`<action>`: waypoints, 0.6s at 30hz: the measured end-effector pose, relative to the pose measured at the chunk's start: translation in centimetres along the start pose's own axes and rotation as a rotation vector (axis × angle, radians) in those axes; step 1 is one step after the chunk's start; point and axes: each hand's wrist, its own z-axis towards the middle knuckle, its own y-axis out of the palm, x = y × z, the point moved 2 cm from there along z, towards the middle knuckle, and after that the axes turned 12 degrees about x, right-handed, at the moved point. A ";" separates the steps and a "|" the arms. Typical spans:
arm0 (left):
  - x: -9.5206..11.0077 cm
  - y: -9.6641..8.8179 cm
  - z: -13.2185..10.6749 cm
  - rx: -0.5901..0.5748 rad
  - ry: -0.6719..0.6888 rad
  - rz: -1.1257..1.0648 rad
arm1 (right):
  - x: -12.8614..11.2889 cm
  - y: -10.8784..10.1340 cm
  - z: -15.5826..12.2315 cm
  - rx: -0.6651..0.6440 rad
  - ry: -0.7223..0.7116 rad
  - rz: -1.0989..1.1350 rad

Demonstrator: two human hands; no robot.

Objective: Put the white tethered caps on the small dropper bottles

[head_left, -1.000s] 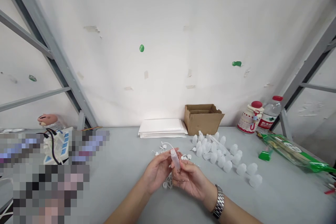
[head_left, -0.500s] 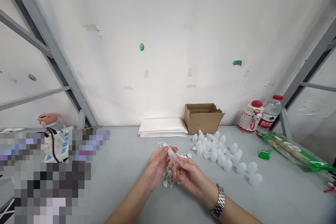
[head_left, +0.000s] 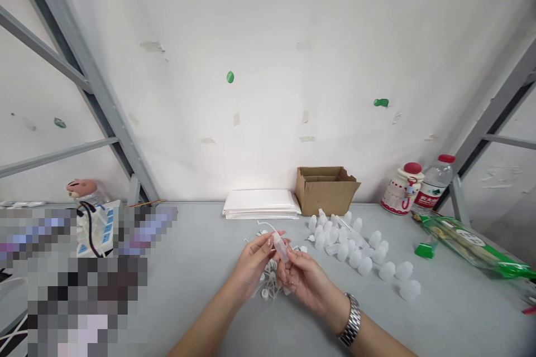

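A small translucent plastic squeeze bottle [head_left: 281, 249] with a thin bent white nozzle is held tilted between my two hands. My left hand [head_left: 256, 256] is closed around its neck, the fingertips at the base of the nozzle. Lower down, the thumb and fingers of my right hand [head_left: 307, 280] pinch the bottle's body. Beneath the hands lies a pile of white nozzle caps [head_left: 268, 285] with thin tubes, partly hidden by the fingers. To the right, several translucent bottles [head_left: 355, 258] are spread over the grey table [head_left: 192, 268].
White padded envelopes [head_left: 262, 204] are stacked against the wall beside an open cardboard box [head_left: 328, 195]. A decorated flask [head_left: 401, 189] and a water bottle [head_left: 435, 184] stand at the back right, near a green plastic food packet [head_left: 469, 242]. A power strip [head_left: 97, 228] lies left.
The view has shifted slightly. The squeeze bottle has turned a little more upright in my hands, its nozzle still pointing up and left. Both hands keep their grip.
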 end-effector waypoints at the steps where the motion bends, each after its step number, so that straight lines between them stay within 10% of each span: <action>1: 0.0 0.0 0.0 -0.018 -0.010 -0.017 | -0.1 0.0 0.0 0.011 0.003 0.002; 18: -0.3 -0.6 0.3 0.060 0.037 0.071 | -0.9 0.5 -0.2 0.136 -0.248 -0.371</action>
